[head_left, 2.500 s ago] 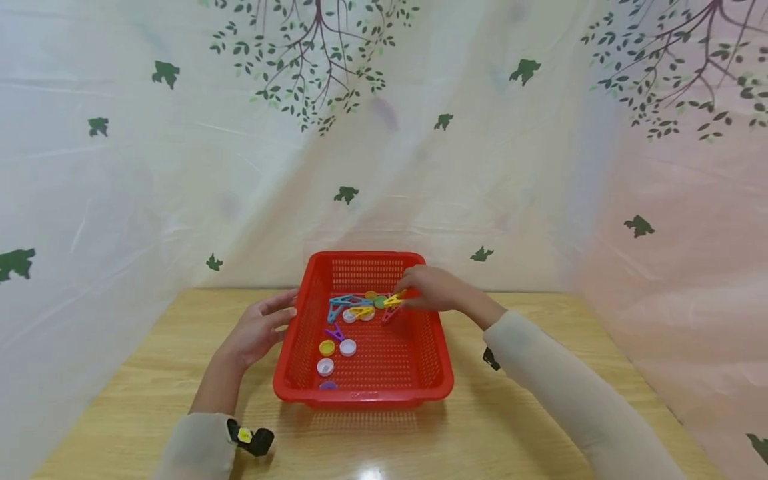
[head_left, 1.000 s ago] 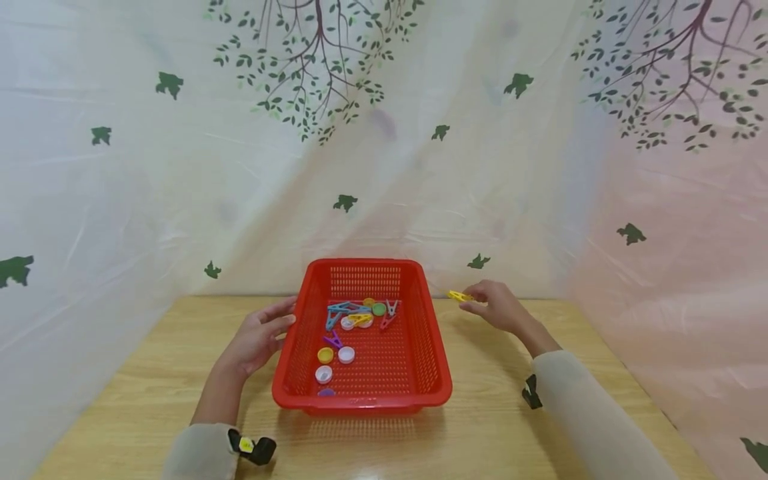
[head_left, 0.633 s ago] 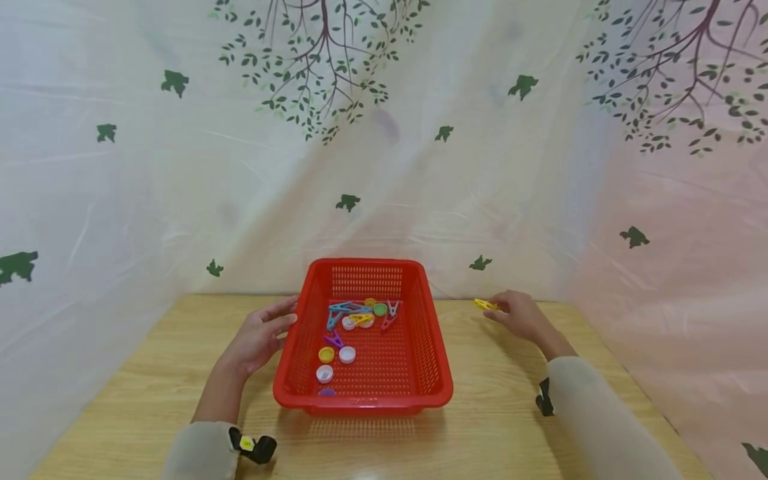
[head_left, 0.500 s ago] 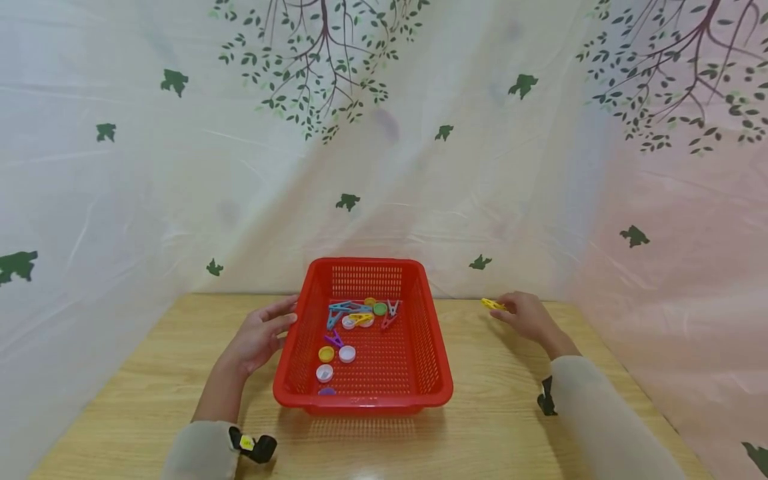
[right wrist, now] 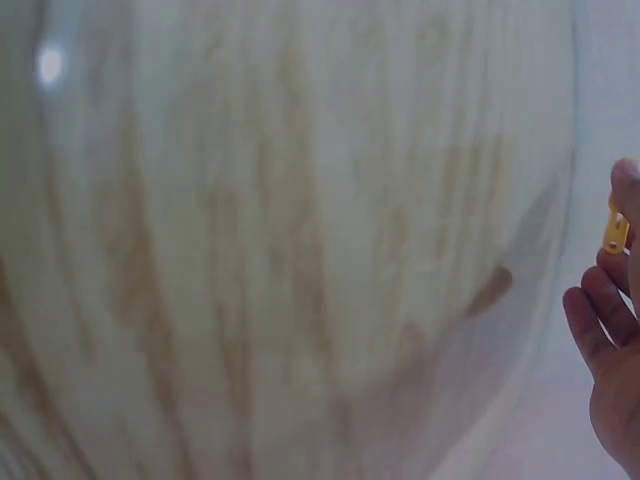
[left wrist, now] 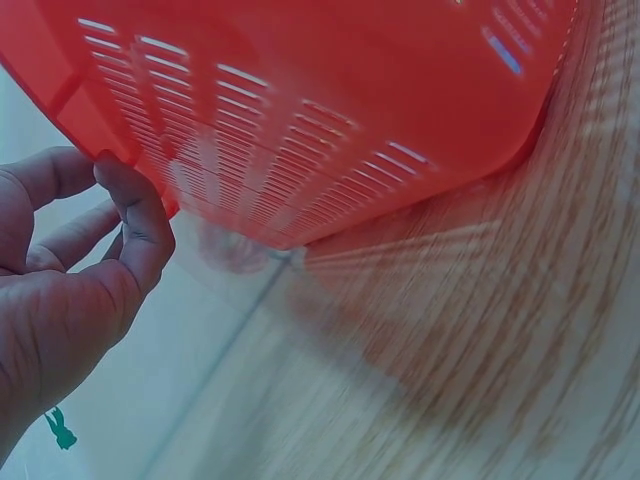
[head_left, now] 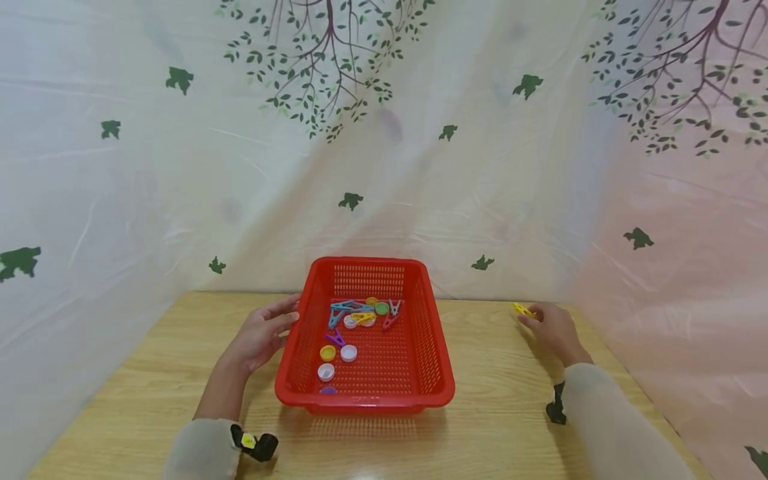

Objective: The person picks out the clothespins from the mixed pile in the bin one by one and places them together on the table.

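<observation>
A red plastic basket (head_left: 365, 401) stands on the table, holding several small clothespins and round caps. My left hand (head_left: 258, 337) holds the basket's left rim; in the left wrist view its thumb and fingers (left wrist: 148, 235) bend in at the rim's edge. Over the right back part of the table, my right hand (head_left: 555, 330) pinches a yellow clothespin (head_left: 523, 309) between thumb and fingers. In the right wrist view the same clothespin (right wrist: 616, 228) shows at the right edge, the other fingers loosely bent below it.
Inside the basket lie blue clothespins (head_left: 336, 320), a purple clothespin (head_left: 337, 339), a red clothespin (head_left: 390, 321), a green cap (head_left: 381, 308) and a white cap (head_left: 349, 353). A pale leaf-patterned sheet (head_left: 384, 220) hangs behind the wooden table (head_left: 480, 387).
My right hand has lifted the yellow clothespin out of the basket and carried it right, over the table. The left hand has stayed at the basket's rim.
</observation>
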Tool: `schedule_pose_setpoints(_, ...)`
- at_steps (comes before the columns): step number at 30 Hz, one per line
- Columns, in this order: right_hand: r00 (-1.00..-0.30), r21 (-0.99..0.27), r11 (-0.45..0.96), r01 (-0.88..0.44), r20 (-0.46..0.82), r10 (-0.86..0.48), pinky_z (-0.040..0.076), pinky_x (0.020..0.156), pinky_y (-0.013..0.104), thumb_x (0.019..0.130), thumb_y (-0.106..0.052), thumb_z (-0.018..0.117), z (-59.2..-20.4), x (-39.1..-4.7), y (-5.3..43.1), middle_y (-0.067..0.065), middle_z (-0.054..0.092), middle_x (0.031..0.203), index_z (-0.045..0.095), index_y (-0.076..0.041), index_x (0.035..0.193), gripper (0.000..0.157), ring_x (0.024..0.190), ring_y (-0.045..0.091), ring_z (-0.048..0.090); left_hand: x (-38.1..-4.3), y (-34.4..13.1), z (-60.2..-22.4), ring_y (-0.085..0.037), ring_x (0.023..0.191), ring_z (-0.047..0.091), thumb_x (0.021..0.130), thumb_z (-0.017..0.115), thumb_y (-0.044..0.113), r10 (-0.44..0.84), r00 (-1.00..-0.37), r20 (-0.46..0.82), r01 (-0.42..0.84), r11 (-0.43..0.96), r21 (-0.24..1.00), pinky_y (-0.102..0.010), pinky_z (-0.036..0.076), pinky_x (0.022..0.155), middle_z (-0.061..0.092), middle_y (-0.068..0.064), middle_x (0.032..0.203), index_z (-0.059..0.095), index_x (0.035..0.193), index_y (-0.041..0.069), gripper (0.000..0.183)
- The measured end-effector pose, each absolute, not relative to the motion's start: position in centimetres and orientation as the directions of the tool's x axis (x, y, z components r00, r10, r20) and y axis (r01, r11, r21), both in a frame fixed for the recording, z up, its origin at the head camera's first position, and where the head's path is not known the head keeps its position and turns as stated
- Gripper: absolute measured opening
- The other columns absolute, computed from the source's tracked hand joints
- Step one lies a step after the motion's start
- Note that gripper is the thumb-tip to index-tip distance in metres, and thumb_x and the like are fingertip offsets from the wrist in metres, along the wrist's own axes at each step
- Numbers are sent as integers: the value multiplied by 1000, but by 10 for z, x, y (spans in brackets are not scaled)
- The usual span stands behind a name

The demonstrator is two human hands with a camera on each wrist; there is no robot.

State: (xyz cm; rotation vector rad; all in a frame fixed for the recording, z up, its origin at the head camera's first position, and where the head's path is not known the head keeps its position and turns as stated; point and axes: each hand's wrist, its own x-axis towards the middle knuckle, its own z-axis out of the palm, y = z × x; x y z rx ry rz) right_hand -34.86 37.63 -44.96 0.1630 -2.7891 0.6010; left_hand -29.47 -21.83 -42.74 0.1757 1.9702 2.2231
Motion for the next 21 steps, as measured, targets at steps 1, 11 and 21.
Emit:
schedule_pose_setpoints(1,-955,-394,907,-148,294,-29,52,80,60,98,-25,70,-450,-347,378,29,69,101,69,10,112,38,91,44,65,-295,-218,-427,-29,127,59,102,65,24,202,-979,-21,-45,-116,992,-40,55,98,46,-14,154,42,157,15,60)
schedule_pose_setpoints(11,-947,-460,886,-53,305,102,53,81,61,99,-24,69,-446,-337,384,36,67,108,66,17,114,44,93,48,65,-296,-219,-424,-25,122,61,104,61,19,200,-979,-28,-54,-126,991,-38,57,96,47,-17,152,42,157,12,56)
schedule_pose_setpoints(21,-941,-489,873,-4,297,162,52,73,54,97,-27,70,-451,-337,394,33,69,103,69,15,106,43,87,46,64,-296,-216,-424,-30,126,60,101,67,24,175,-984,-28,-45,-92,995,-39,56,97,48,-14,152,43,156,14,60)
